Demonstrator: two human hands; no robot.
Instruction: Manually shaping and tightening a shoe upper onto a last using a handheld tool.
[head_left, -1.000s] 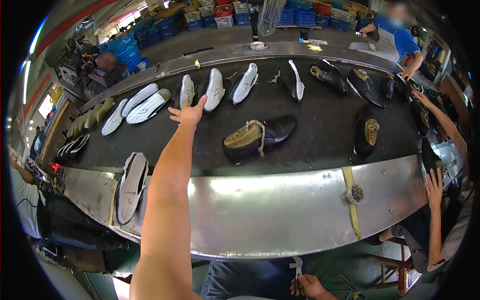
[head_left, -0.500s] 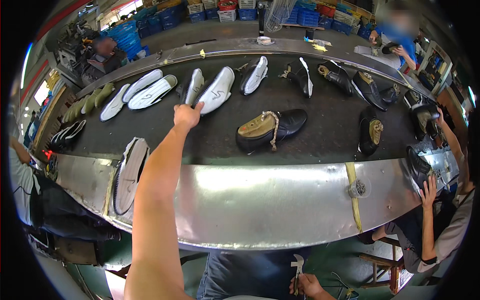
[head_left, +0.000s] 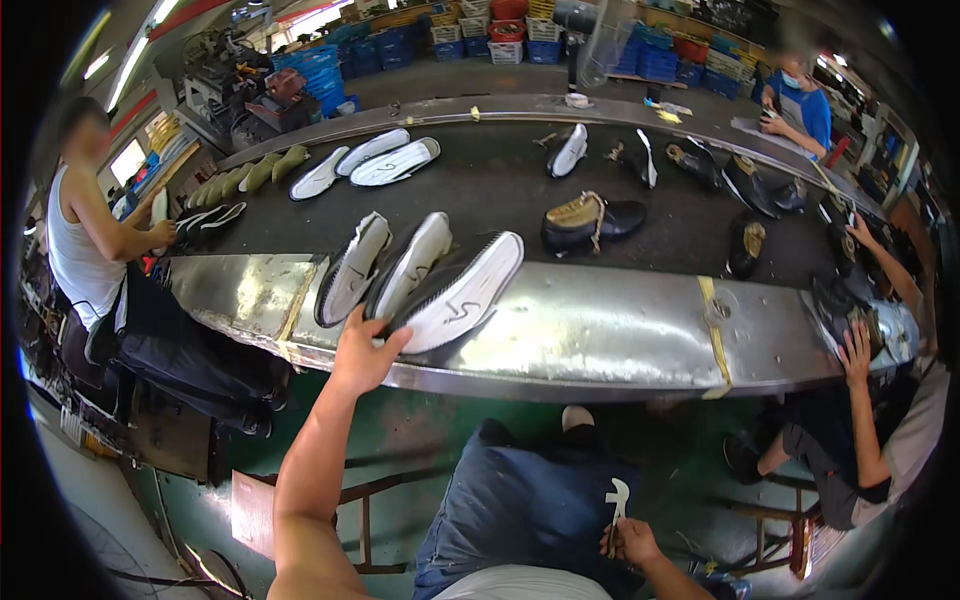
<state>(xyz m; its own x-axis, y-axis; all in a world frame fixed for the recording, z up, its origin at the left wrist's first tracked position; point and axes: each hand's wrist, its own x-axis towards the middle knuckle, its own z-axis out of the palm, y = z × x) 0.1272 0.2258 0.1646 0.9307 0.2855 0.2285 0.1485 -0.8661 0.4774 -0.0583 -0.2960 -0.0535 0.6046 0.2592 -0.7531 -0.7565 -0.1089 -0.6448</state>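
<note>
My left hand [head_left: 368, 350] grips the near ends of two shoe uppers, a dark one with a white bottom [head_left: 465, 297] and a similar one [head_left: 408, 268] beside it. Both lie tilted, bottoms up, over the metal ledge [head_left: 600, 310]. Just left of them a third white-bottomed shoe [head_left: 353, 272] leans on the ledge. Low over my lap, my right hand [head_left: 632, 542] is closed round the handles of lasting pincers [head_left: 617, 495], their silvery curved head pointing up. Farther back on the belt lies a black shoe [head_left: 622, 217] with a tan inside and a cord.
Along the dark belt [head_left: 480, 195] stand more white-bottomed and black shoes, with olive shoe lasts [head_left: 270, 170] at the far left. A clear cup [head_left: 718, 308] sits on the ledge at right. Co-workers are at left, right and across; wooden stools [head_left: 765, 530] stand below.
My left hand has pulled the two white-bottomed shoes off the belt toward me, onto the ledge beside the third. My view has shifted; the right hand keeps the pincers over my lap.
</note>
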